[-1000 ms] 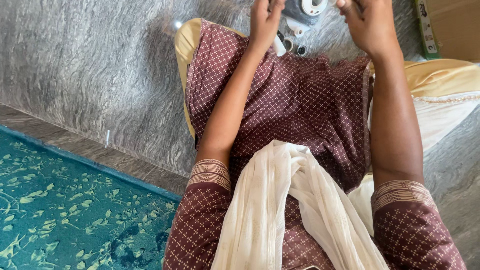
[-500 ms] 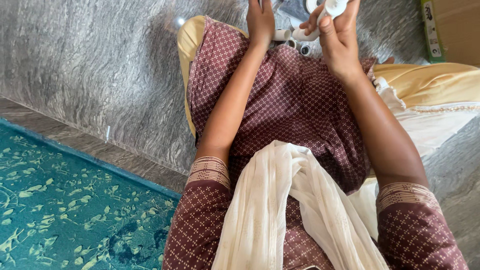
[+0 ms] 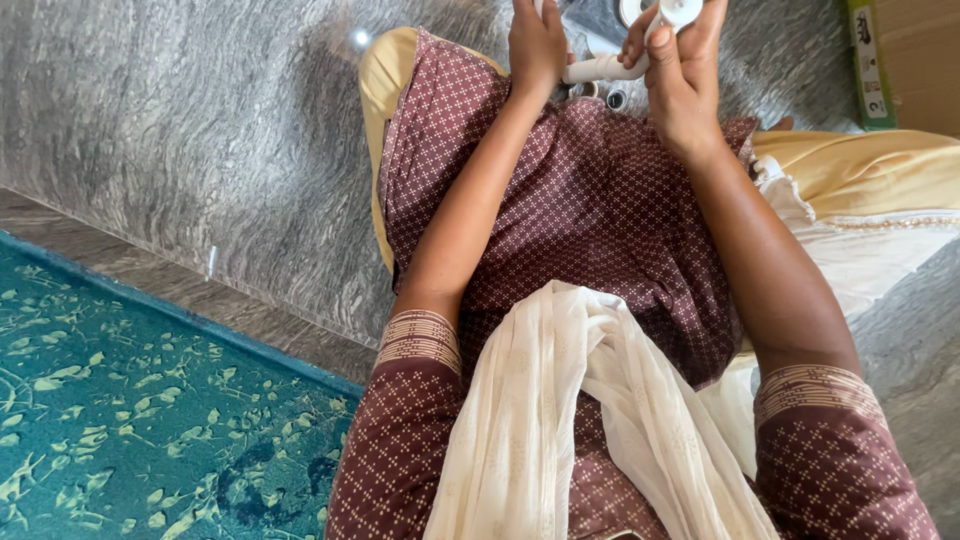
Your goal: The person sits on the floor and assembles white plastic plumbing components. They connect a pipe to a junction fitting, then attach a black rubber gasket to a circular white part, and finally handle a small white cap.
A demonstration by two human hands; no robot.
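Up at the top of the frame, both hands pinch a white tube (image 3: 600,68): the left hand (image 3: 537,45) grips one end, the right hand (image 3: 680,70) wraps the other, above small rings (image 3: 605,97) on the grey floor (image 3: 200,130)

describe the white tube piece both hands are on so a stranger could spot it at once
Start at the maroon patterned lap and follow both forearms up to the top edge. There the left hand and right hand meet on a short white tube lying crosswise. Unlike the small dark-holed rings beneath on the grey stone floor, it is held.
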